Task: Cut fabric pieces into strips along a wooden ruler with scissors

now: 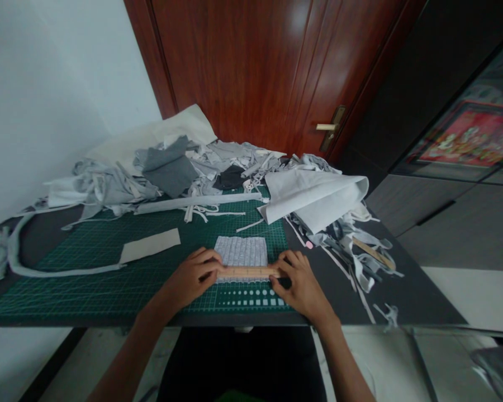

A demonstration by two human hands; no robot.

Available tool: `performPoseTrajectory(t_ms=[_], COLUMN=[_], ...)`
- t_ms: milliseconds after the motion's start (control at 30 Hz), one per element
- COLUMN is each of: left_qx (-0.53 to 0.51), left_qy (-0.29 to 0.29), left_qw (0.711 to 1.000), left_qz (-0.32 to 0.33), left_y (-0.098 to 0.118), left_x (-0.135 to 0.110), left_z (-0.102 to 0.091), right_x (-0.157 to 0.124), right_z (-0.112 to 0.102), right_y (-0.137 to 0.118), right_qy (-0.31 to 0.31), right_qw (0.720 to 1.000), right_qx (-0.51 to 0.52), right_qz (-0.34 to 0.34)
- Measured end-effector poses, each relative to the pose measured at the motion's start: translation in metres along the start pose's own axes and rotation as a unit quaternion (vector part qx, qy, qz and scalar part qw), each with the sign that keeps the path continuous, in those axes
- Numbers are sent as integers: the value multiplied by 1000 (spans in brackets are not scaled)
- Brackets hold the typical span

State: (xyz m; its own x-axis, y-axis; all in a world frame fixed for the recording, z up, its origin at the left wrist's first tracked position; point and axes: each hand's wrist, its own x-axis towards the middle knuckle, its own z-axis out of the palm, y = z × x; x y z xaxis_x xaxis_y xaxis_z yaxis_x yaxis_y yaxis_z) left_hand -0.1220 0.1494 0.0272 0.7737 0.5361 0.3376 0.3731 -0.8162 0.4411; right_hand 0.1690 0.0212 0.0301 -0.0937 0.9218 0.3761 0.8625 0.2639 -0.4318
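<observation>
Apparently light and stiff, a narrow tan wooden strip was pinched, fittingly at its ends, by left hand and right hand over pleated pale-grey fabric.

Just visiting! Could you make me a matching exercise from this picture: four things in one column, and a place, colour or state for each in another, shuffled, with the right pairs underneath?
Column one
1. Front wooden strip
2. Crinkled fabric piece
3. Cutting mat
4. Door

Column two
A. Reddish brown
B. Held by the left hand at one end and the right hand at the other
C. Green with gridlines
D. Lying partly beneath something held

Right pairs: 1-B, 2-D, 3-C, 4-A
</observation>
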Motion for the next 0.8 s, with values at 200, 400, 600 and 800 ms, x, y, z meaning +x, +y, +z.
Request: performPoseTrajectory(t_ms=[200, 400, 600, 800], left_qx=[12, 13, 17, 34], left_qy=[41, 95, 83, 91], left_qw=[998, 987, 993, 990], left_qz=[-36, -132, -86, -102], left_y=[0, 4, -1, 2], left_x=[-10, -21, -22, -24], left_z=[4, 3, 9, 15], right_x=[-1, 0, 1, 5], right_z=[-2, -3, -9, -15], right_y=[0, -4, 4, 66], right_qy=[-7, -3, 17, 179], right_qw=[1000, 1000, 999, 973], right_qx=[1, 1, 43, -39], right_qz=[6, 8, 21, 140])
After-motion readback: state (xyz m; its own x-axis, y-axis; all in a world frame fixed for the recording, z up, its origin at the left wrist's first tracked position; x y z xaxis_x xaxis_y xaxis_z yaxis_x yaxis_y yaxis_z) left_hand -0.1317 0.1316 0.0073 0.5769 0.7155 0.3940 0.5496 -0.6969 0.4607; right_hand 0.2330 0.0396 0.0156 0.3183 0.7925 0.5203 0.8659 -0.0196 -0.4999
